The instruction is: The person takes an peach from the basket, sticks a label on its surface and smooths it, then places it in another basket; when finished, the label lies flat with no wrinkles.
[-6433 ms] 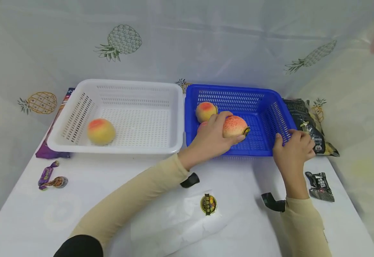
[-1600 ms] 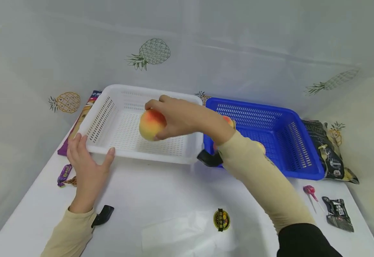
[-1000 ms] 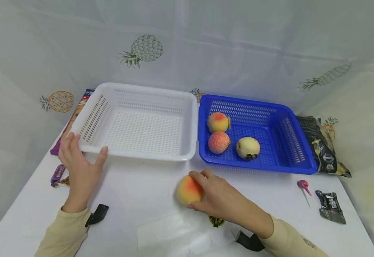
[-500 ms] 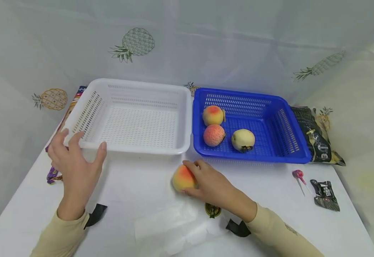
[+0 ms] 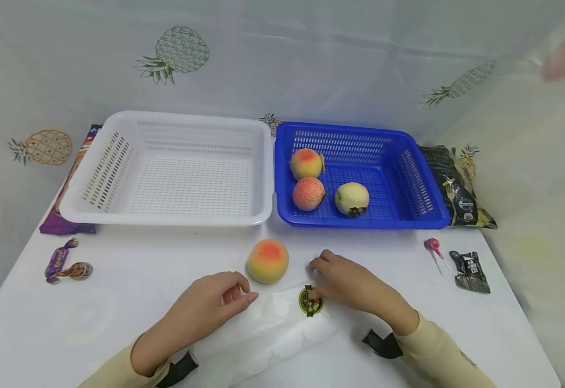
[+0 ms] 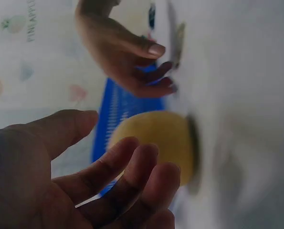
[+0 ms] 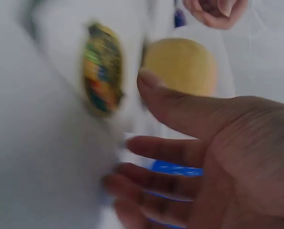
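Note:
A yellow peach with a red-orange top (image 5: 268, 262) sits on the table in front of the two baskets. Just to its lower left is my left hand (image 5: 197, 310), fingers loosely bent and holding nothing; the left wrist view shows its fingertips overlapping the peach (image 6: 156, 138). To the right of the peach my right hand (image 5: 350, 283) is low over the table, its thumb by a round black-and-gold sticker (image 5: 310, 300). In the right wrist view the right fingers (image 7: 165, 179) are spread, with nothing between them. The sticker lies on a clear plastic sheet or bag (image 5: 263, 334).
A white basket (image 5: 166, 220) stands at the back left. The blue basket (image 5: 360, 223) beside it holds a peach (image 5: 304, 164), a pink-red fruit (image 5: 308, 194) and a pale yellow fruit (image 5: 352, 198). Candies (image 5: 58, 260), a lollipop (image 5: 433, 245) and snack bags (image 5: 457, 188) lie at the sides.
My right hand has taken the peach from the white basket, set it on the table, let go and drawn right. My left hand has left the white basket's corner and come towards the peach.

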`<state>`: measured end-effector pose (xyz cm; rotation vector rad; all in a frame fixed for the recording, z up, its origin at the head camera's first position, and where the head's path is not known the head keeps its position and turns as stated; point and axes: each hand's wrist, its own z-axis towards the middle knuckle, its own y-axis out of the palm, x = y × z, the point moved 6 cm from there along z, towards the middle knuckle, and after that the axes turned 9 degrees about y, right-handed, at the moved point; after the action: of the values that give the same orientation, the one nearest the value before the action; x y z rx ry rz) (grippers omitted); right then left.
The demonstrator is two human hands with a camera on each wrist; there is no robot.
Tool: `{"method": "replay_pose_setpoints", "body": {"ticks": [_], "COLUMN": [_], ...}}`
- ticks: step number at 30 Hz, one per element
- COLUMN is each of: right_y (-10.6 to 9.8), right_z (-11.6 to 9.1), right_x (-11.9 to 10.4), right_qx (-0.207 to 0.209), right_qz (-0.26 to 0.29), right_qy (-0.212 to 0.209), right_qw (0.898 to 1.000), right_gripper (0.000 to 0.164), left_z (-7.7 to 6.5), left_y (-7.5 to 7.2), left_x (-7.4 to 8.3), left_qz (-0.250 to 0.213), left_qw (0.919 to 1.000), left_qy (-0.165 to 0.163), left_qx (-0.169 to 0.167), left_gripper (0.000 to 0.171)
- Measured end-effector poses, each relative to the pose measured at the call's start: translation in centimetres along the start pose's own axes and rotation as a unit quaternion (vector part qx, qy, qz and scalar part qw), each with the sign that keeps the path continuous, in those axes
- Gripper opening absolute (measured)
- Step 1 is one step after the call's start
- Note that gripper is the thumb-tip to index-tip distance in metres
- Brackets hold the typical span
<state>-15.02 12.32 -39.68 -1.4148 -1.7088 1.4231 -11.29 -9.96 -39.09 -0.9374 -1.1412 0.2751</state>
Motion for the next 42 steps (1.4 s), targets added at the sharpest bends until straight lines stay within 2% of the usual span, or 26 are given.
{"method": "replay_pose_setpoints", "body": {"ticks": [4, 8, 11, 14, 18, 21, 23, 25, 28, 30, 32, 34, 36, 39, 42], "right_y": [1.6, 2.0, 1.8, 1.1, -1.1, -2.9, -4.0, -4.9, -6.0, -6.8, -7.5, -7.8, -7.6, -6.6, -6.0], "right_z": [-0.2, -0.2, -0.1, -0.3, -1.1, -1.5, -1.6, -1.6, -1.6, -2.0, -2.7, -3.5, -3.9, -3.9, -3.5], "right_x": [0.2, 0.1, -0.2, -0.6, -1.5, -2.5, -3.1, -3.7, -4.2, -4.6, -5.0, -5.6, -6.3, -7.1, -7.4], "right_qx": [-0.018, -0.008, 0.001, -0.023, -0.055, -0.039, -0.018, 0.009, 0.089, 0.174, 0.266, 0.326, 0.342, 0.315, 0.304], "right_qz": [0.051, 0.090, 0.112, 0.156, 0.218, 0.250, 0.269, 0.283, 0.263, 0.216, 0.158, 0.104, 0.061, 0.005, -0.030], "right_qy": [-0.003, -0.023, -0.053, -0.083, -0.123, -0.155, -0.166, -0.164, -0.153, -0.145, -0.141, -0.134, -0.130, -0.115, -0.097], "right_qw": [0.999, 0.996, 0.992, 0.984, 0.967, 0.955, 0.949, 0.945, 0.948, 0.950, 0.940, 0.930, 0.929, 0.942, 0.947], "right_gripper": [0.046, 0.029, 0.019, 0.013, 0.007, 0.004, 0.002, 0.001, 0.006, 0.012, 0.018, 0.020, 0.019, 0.022, 0.027], "left_z": [0.1, 0.0, 0.0, 0.2, 0.9, 1.8, 2.4, 3.0, 3.4, 3.6, 3.8, 3.8, 3.8, 3.9, 3.9], "left_y": [1.9, 3.1, 3.5, 3.4, 2.2, 1.3, 1.1, 1.1, 1.2, 1.1, 0.9, 0.8, 0.8, 1.0, 1.2], "left_x": [-0.4, -0.4, 0.0, 0.7, 2.6, 4.3, 4.9, 4.9, 4.2, 3.5, 3.0, 2.6, 2.4, 2.4, 2.7], "left_qz": [-0.012, -0.015, -0.009, 0.003, 0.015, -0.007, -0.052, -0.117, -0.198, -0.222, -0.243, -0.265, -0.297, -0.356, -0.402], "left_qw": [0.9992, 0.9973, 0.9964, 0.9971, 0.9976, 0.9937, 0.9914, 0.9872, 0.9772, 0.9723, 0.9666, 0.9596, 0.9483, 0.9262, 0.9064], "left_qy": [0.010, 0.019, 0.024, 0.028, 0.062, 0.111, 0.120, 0.099, 0.021, -0.023, -0.060, -0.086, -0.104, -0.114, -0.115], "left_qx": [-0.036, -0.070, -0.080, -0.071, -0.025, 0.004, -0.010, -0.042, -0.074, -0.070, -0.054, -0.042, -0.039, -0.048, -0.061], "left_gripper": [0.018, 0.025, 0.028, 0.030, 0.033, 0.027, 0.018, 0.016, 0.021, 0.024, 0.024, 0.023, 0.023, 0.024, 0.031]}}
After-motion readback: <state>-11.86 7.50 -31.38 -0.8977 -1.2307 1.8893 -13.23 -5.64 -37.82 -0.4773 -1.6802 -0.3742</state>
